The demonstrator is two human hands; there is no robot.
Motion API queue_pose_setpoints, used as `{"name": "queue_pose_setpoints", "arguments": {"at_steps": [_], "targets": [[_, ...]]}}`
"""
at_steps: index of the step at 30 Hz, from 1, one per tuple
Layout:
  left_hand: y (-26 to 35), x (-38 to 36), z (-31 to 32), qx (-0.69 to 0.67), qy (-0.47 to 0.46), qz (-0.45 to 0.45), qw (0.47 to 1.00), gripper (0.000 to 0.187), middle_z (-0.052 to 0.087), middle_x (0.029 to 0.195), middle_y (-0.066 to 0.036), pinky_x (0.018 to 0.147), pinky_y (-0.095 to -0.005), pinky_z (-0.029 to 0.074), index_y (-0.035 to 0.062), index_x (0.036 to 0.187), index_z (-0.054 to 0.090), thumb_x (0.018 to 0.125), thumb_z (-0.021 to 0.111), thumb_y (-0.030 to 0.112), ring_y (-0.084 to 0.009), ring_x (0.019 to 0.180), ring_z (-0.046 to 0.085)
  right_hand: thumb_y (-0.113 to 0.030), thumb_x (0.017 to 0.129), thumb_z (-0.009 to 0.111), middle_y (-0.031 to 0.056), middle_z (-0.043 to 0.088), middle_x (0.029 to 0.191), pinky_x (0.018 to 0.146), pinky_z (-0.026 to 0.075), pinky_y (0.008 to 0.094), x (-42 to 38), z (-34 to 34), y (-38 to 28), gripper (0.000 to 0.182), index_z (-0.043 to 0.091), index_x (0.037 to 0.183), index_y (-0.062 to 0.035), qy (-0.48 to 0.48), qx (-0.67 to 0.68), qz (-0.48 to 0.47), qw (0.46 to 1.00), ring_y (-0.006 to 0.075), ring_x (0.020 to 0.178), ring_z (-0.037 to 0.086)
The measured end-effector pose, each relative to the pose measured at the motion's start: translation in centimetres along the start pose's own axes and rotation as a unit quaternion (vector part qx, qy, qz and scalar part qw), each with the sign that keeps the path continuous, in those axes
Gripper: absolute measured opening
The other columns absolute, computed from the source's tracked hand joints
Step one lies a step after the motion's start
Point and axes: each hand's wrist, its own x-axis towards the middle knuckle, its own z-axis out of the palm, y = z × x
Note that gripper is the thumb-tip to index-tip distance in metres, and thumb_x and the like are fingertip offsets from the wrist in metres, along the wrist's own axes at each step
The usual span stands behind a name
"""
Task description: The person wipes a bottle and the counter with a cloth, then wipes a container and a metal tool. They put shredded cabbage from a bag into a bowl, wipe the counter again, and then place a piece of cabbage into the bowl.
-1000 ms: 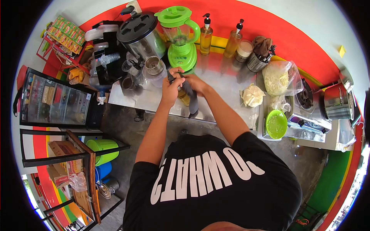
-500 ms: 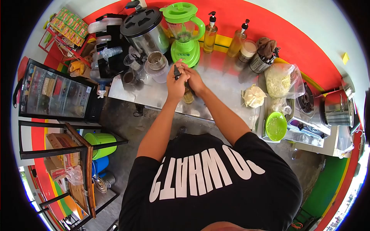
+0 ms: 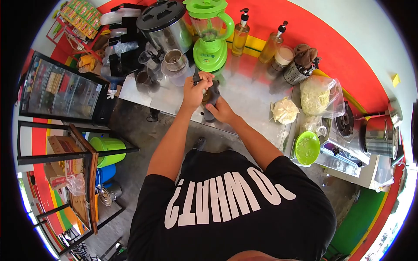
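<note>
My left hand (image 3: 194,92) is closed around the neck of a pump bottle, and its black pump head (image 3: 197,78) pokes out above the fingers. Amber liquid shows in the small part of the bottle (image 3: 205,99) left visible between my hands. Lower down, my right hand (image 3: 223,109) is wrapped around a dark grey, soft-looking cloth (image 3: 213,94) that lies against the bottle and covers much of it. Both hands are over the front of the steel counter (image 3: 248,95). Just beyond them stands a green blender (image 3: 210,54).
Two more pump bottles (image 3: 240,39) stand along the back wall. To the left are a steel drink dispenser (image 3: 167,32) and a plastic jug with a strainer (image 3: 175,61). Rightward sit a cream-coloured bundle (image 3: 284,110), a bagged food (image 3: 320,96), a green bowl (image 3: 307,148) and a stove (image 3: 346,122).
My right hand has moved from beside the left at the bottle's top down to its lower side. Dark grey cloth now shows around the bottle. The view has shifted slightly.
</note>
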Motion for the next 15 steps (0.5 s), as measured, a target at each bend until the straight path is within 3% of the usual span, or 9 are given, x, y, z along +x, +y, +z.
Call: {"name": "queue_pose_setpoints", "arguments": {"at_steps": [1,2,4,5,7,10,11,13,15], "targets": [[-0.2,0.0,-0.3,-0.005,0.000,0.007,1.000,0.014,0.062,0.079,-0.010,0.081,-0.0330,0.045,-0.0020,0.067,0.055,0.080,0.060,0.001,-0.0243,0.095,0.064,-0.028,0.102,0.062,0.0187,0.054,0.139,0.113,0.038,0.0406,-0.4,-0.1,2.1,0.068,0.030,0.156,-0.0041,-0.046,-0.088,0.015,0.995,0.0348,0.129,0.051],[-0.3,0.0,-0.5,-0.003,0.005,0.009,1.000,0.014,0.062,0.079,-0.010,0.081,-0.0330,0.045,-0.0020,0.067,0.055,0.080,0.060,0.001,-0.0243,0.095,0.064,-0.028,0.102,0.062,0.0187,0.054,0.139,0.113,0.038,0.0406,-0.7,-0.3,3.4,0.068,0.030,0.156,-0.0041,-0.051,-0.087,0.012,0.995,0.0348,0.129,0.051],[-0.4,0.1,-0.6,-0.010,0.037,0.019,0.999,0.014,0.062,0.075,-0.009,0.075,-0.0298,0.044,-0.0024,0.068,0.057,0.081,0.061,0.002,-0.0212,0.088,0.063,-0.036,0.098,0.068,0.0222,0.055,0.137,0.109,0.041,0.0440,-0.8,-0.9,4.1,0.070,0.035,0.152,-0.0046,-0.096,-0.310,-0.045,0.945,0.0427,0.128,0.050],[-0.4,0.1,-0.7,-0.009,0.040,0.022,0.999,0.014,0.062,0.075,-0.009,0.075,-0.0298,0.044,-0.0024,0.068,0.057,0.081,0.061,0.002,-0.0212,0.088,0.063,-0.036,0.098,0.068,0.0222,0.055,0.137,0.109,0.041,0.0440,-0.8,-1.2,4.5,0.070,0.035,0.152,-0.0046,-0.098,-0.311,-0.049,0.944,0.0427,0.128,0.050],[-0.4,0.4,-0.6,-0.002,0.069,0.019,0.997,0.014,0.064,0.075,-0.008,0.071,-0.0266,0.043,-0.0017,0.069,0.059,0.082,0.060,0.002,-0.0177,0.082,0.063,-0.040,0.093,0.074,0.0215,0.055,0.137,0.108,0.042,0.0442,0.1,-2.0,2.1,0.074,0.038,0.148,-0.0048,-0.072,-0.093,0.103,0.988,0.0408,0.130,0.050],[-0.2,0.5,0.4,0.008,0.148,-0.018,0.989,0.016,0.066,0.076,-0.007,0.070,-0.0259,0.045,-0.0013,0.071,0.061,0.087,0.060,0.002,-0.0148,0.078,0.063,-0.036,0.087,0.082,0.0202,0.055,0.138,0.107,0.043,0.0444,2.1,-2.7,-4.2,0.080,0.039,0.147,-0.0048,-0.051,-0.053,0.169,0.983,0.0383,0.129,0.053],[0.0,0.6,1.0,0.009,0.150,-0.020,0.988,0.016,0.066,0.076,-0.007,0.070,-0.0259,0.045,-0.0013,0.071,0.061,0.087,0.060,0.002,-0.0148,0.078,0.063,-0.036,0.087,0.082,0.0202,0.055,0.138,0.107,0.043,0.0444,2.7,-2.5,-5.0,0.080,0.039,0.147,-0.0048,-0.054,-0.052,0.170,0.983,0.0383,0.129,0.053],[0.7,0.8,2.1,-0.032,0.189,-0.046,0.980,0.027,0.062,0.072,-0.006,0.078,-0.0299,0.050,0.0044,0.068,0.050,0.094,0.061,0.006,-0.0166,0.076,0.063,-0.027,0.080,0.088,0.0167,0.056,0.136,0.104,0.046,0.0431,3.8,-1.7,-5.8,0.084,0.040,0.146,-0.0057,0.033,-0.123,-0.020,0.992,0.0349,0.125,0.056],[1.3,0.9,2.0,-0.024,0.181,-0.060,0.981,0.029,0.062,0.073,-0.006,0.079,-0.0311,0.051,0.0048,0.069,0.051,0.095,0.062,0.007,-0.0169,0.077,0.064,-0.024,0.078,0.090,0.0157,0.057,0.134,0.103,0.047,0.0425,4.3,-0.7,-6.3,0.085,0.041,0.145,-0.0064,0.052,-0.082,-0.014,0.995,0.0338,0.122,0.058]]}}
